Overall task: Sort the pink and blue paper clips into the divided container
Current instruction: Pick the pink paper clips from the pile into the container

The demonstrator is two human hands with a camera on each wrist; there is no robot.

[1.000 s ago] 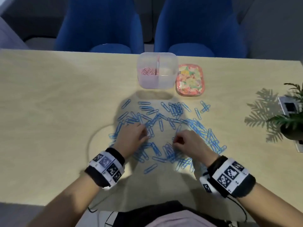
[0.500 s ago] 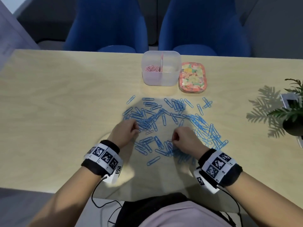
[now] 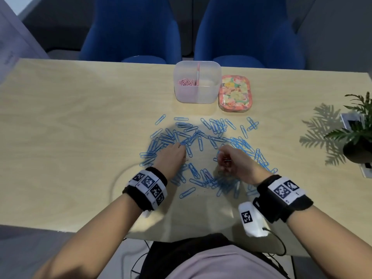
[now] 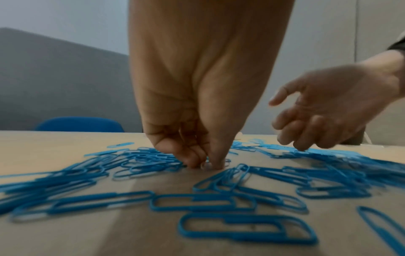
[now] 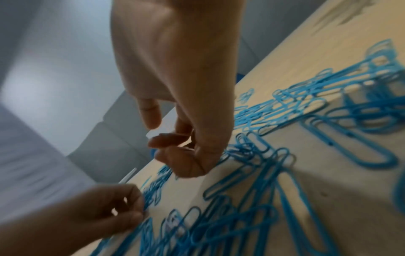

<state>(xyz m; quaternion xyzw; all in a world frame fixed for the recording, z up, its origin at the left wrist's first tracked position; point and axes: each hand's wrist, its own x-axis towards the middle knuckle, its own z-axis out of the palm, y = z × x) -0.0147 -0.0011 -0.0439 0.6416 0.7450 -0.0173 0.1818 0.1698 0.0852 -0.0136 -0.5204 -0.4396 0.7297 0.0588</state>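
Blue paper clips [image 3: 203, 137] now sit under a lifted right hand [image 3: 231, 162], grip loosely curled, holding nothing; left hand [image 3: 171, 156] pinches one.

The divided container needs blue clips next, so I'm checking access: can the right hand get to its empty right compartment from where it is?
Probably yes. The divided container stands open-topped beyond the right hand, with only flat blue clips on the table between.

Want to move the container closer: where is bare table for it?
Bare wood lies left of the blue clip spread, and in a narrow strip between it and the container. The spread's middle, round the left hand and right hand, is crowded.
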